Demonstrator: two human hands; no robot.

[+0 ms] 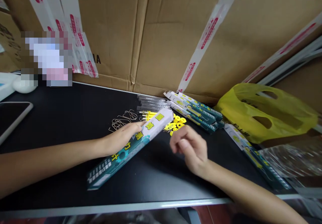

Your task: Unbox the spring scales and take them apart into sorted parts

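A long teal and white box (130, 146) with yellow lettering is held slantwise over the black table by my left hand (123, 138), whose fingers wrap its far side. To the right of the box's white end is my right hand (190, 148), fingers curled in; whether anything is inside them is hidden. Behind the box lie metal hooks (123, 120), yellow rods with metal ends (146, 115), clear plastic tubes (152, 102) and small yellow parts (177, 122).
Several similar boxes (196, 109) are stacked at the back, and another box (256, 155) lies at the right beside a yellow plastic bag (266, 113) and clear plastic wrap (294, 158). A phone (15, 116) rests far left. Cardboard (108, 32) stands behind the table.
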